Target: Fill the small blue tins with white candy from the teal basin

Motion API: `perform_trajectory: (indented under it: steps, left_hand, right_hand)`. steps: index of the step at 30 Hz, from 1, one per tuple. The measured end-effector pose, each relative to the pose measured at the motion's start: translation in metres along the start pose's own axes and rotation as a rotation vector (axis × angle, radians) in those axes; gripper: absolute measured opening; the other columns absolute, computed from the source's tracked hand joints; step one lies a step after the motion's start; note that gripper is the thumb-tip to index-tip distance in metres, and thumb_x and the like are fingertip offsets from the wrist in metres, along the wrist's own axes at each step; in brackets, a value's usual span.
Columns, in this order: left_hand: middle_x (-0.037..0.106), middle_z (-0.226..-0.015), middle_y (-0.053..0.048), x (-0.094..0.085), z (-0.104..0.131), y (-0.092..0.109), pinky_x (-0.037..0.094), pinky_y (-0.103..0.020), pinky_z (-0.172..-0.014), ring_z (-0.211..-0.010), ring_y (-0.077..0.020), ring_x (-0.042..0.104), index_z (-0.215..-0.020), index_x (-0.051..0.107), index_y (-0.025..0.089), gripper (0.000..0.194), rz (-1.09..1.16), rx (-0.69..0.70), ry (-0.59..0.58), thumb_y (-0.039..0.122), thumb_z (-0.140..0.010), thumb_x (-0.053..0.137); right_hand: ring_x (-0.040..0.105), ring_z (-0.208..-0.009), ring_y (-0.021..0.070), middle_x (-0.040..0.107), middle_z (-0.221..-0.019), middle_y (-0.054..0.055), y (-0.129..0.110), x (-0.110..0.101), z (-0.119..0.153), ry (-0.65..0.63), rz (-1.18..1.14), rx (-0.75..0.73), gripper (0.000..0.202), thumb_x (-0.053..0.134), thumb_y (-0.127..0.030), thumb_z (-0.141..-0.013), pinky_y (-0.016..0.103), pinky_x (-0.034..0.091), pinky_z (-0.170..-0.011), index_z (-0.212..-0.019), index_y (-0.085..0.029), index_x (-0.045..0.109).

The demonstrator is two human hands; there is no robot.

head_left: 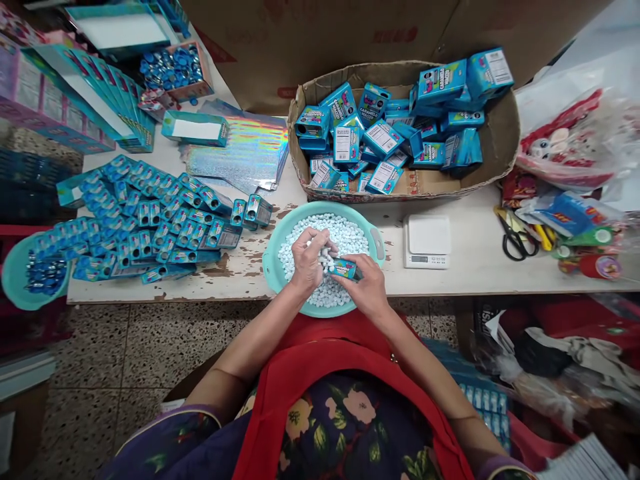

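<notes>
A turquoise basin (273, 248) full of small pale candies (330, 228) stands at the table's front edge. Over it, my left hand (307, 261) is closed around some of the candies, a few showing between thumb and fingers. My right hand (367, 283) grips a small blue candy box (344, 269) lying on its side, its left end against the candies at my left hand. That end of the box is partly hidden by my fingers and the candies.
Many small blue boxes (165, 227) crowd the table's left. A cardboard tray (400, 193) behind the basin holds more boxes. To the right are a white scale (427, 241) and black-handled scissors (517, 237). Silvery sheets (235, 153) lie behind left.
</notes>
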State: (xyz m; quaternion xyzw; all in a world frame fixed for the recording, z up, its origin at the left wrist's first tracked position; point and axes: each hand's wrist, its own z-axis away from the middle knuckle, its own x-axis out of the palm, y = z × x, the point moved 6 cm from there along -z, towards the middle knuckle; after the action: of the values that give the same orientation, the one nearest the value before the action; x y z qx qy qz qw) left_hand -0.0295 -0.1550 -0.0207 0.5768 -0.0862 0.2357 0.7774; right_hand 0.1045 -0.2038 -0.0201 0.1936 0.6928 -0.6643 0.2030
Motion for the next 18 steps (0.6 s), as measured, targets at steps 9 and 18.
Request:
perform_trajectory:
  steps: [9,18]
  left_hand:
    - [0.054,-0.058,0.003,0.0040,-0.0043,0.0033,0.046,-0.021,-0.054,-0.051,-0.0080,0.055,-0.066,0.052,0.017,0.031,-0.013,0.024,-0.019,0.039,-0.080,0.068]
    - [0.055,-0.058,0.002,0.0004,-0.0067,0.0008,0.047,-0.022,-0.055,-0.054,-0.0091,0.057,-0.068,0.055,0.017,0.029,-0.082,0.030,-0.034,0.040,-0.081,0.067]
  right_hand:
    - [0.064,-0.096,0.0255,0.070,-0.099,0.005,-0.0030,-0.0027,-0.0027,0.030,0.016,0.001,0.032,0.076,-0.038,-0.076,0.039,0.048,-0.085,-0.104,-0.025,0.066]
    - [0.064,-0.096,0.0251,0.070,-0.098,0.004,-0.0074,-0.0002,-0.0031,0.031,0.020,0.005,0.032,0.077,-0.035,-0.075,0.039,0.048,-0.084,-0.103,-0.025,0.065]
